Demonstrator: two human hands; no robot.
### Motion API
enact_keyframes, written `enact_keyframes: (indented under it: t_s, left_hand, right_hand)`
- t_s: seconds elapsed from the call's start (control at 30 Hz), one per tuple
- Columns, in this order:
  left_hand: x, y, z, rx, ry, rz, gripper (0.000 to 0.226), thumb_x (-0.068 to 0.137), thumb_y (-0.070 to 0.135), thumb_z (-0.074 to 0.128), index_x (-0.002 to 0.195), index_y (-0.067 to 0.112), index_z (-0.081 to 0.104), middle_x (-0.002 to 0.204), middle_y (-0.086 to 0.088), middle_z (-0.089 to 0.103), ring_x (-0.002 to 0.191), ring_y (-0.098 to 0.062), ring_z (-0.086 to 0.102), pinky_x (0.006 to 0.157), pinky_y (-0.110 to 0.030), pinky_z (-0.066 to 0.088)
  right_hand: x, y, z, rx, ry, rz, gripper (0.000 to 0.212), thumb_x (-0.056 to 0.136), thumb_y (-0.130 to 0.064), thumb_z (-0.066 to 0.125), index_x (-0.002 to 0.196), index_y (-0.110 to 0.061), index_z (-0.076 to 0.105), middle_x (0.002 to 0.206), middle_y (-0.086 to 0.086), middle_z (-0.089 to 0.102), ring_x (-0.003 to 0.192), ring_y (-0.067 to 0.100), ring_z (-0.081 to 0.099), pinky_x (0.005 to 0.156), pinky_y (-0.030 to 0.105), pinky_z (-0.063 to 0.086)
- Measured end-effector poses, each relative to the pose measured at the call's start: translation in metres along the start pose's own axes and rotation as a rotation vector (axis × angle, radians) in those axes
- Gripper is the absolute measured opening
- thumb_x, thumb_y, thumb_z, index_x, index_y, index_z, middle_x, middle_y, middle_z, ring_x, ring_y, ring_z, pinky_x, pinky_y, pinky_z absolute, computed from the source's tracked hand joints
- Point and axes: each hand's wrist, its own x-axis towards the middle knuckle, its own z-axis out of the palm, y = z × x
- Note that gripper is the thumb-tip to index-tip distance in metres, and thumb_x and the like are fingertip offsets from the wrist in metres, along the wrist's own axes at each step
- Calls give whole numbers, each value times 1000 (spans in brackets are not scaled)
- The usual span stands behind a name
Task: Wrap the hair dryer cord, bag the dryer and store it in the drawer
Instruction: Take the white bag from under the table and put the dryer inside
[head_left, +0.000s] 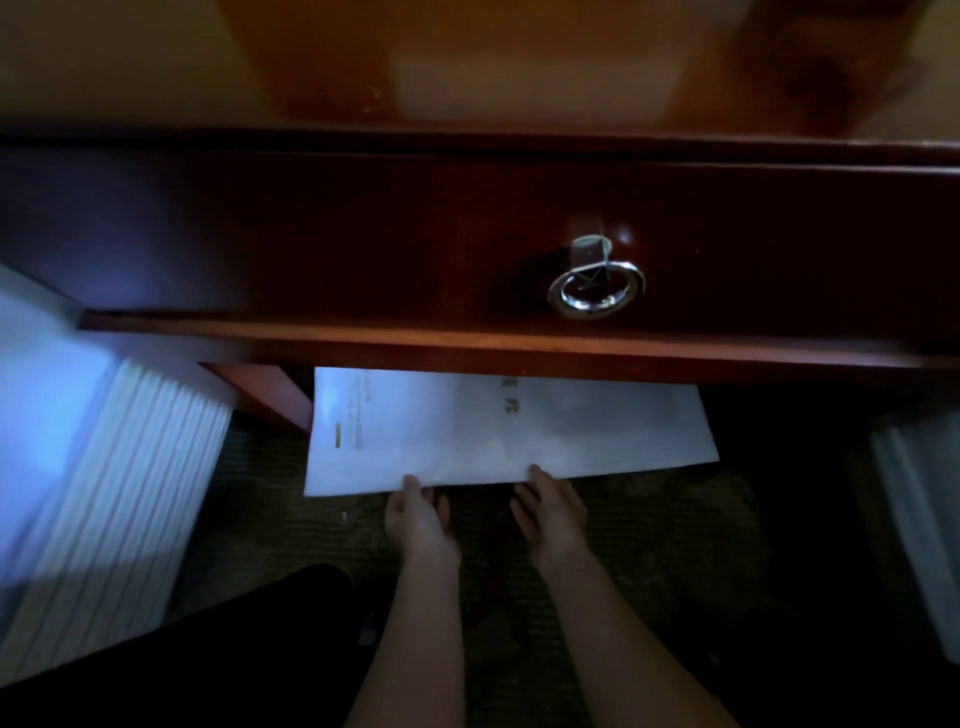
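**Operator:** Where was the bag, and how did it lie?

**Manual:** The white bag (498, 431) lay flat below the drawer (467, 244), its far edge tucked under the drawer's lower rail. It was a thin, smooth, roughly rectangular sheet with faint yellowish print at its left end and near its middle. Its long axis ran left to right, parallel to the drawer front, and its near edge tilted slightly, lower on the left. You could not tell from this view whether the dryer was inside it.

**Operator:** What were my hands doing?

**Manual:** Your left hand (415, 514) and right hand (550, 512) sat side by side at the near edge of the bag, below the drawer. The fingers of both were loosely spread and slightly curled, with the fingertips touching the bag's edge. Neither hand was closed around anything. Whether the fingertips went under the sheet could not be told.

**Operator:** And the drawer itself?

**Manual:** The drawer front was dark, glossy, reddish wood, a long horizontal panel. A polished metal ring pull (596, 290) hung on it, right of centre. Above the drawer, the tabletop (519, 62) showed an orange, blurred sheen. Left of the bag stood white ribbed fabric (119, 493). Below the bag lay dark, coarse carpet (649, 545).
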Motion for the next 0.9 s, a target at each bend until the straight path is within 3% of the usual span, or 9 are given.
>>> enact_keyframes:
  t_s: [0.07, 0.13, 0.2, 0.3, 0.37, 0.47, 0.6, 0.8, 0.9]
  left_hand:
    - [0, -5, -13, -104, 31, -15, 17, 98, 14, 42, 107, 13, 57, 124, -15, 57, 91, -18, 56, 77, -31, 46]
    - [1, -6, -22, -199, 64, -35, 32, 97, 12, 39, 126, 8, 53, 133, -19, 54, 85, -21, 56, 71, -31, 49]
    - [-2, -2, -25, -248, 41, -33, 34, 97, 16, 43, 129, 8, 52, 133, -18, 54, 86, -22, 58, 79, -37, 52]
    - [-10, 10, -23, -215, -113, -40, 39, 91, 34, 58, 125, 16, 54, 127, -11, 60, 109, -27, 60, 99, -46, 47]
    - [-18, 16, -20, -127, -176, -38, 46, 86, 27, 67, 128, 17, 53, 122, -9, 63, 110, -28, 61, 97, -48, 49]
    - [-29, 20, -16, 12, -113, 55, 49, 85, 10, 67, 130, 13, 50, 118, -9, 60, 107, -27, 60, 90, -44, 52]
    - [-51, 28, -13, -5, -90, 151, 51, 86, 6, 65, 134, 10, 49, 125, -13, 60, 104, -27, 62, 78, -39, 53]
    - [-115, 57, -18, -89, -141, 238, 36, 87, 8, 65, 121, 6, 54, 117, -11, 61, 103, -27, 62, 81, -39, 51]
    - [-153, 77, -25, -121, -204, 318, 18, 87, 11, 66, 102, 12, 57, 109, -10, 63, 98, -26, 63, 82, -37, 51]
  right_hand:
    - [-3, 7, -8, 116, -103, 56, 45, 77, -27, 73, 118, -19, 56, 116, 6, 62, 107, 22, 58, 94, 37, 47]
    - [-6, 6, -14, 176, -188, 77, 58, 72, -33, 75, 125, -21, 54, 120, 7, 63, 111, 25, 58, 99, 40, 46]
    - [-6, 1, -21, 185, -192, 71, 54, 75, -32, 73, 124, -21, 53, 119, 7, 63, 110, 24, 58, 99, 41, 47]
    - [-9, -12, -29, 212, -154, 73, 51, 82, -21, 69, 128, -19, 49, 117, 9, 61, 111, 25, 56, 100, 42, 45]
    - [-13, -22, -32, 200, -155, 59, 54, 82, -14, 68, 131, -16, 46, 118, 9, 59, 113, 25, 54, 105, 44, 42]
    - [-25, -33, -32, 154, -147, -10, 59, 82, -11, 68, 135, -16, 42, 118, 8, 58, 108, 23, 55, 104, 44, 42]
    - [-52, -44, -30, 124, -103, -150, 58, 82, -12, 68, 133, -19, 41, 110, 3, 59, 106, 22, 56, 101, 39, 43]
    - [-114, -64, -26, 117, -224, -379, 46, 88, -10, 61, 131, -16, 48, 124, 7, 61, 109, 19, 60, 93, 38, 49]
    - [-150, -77, -26, 117, -245, -467, 19, 91, -8, 56, 109, -12, 59, 118, 10, 63, 102, 22, 62, 96, 43, 48]
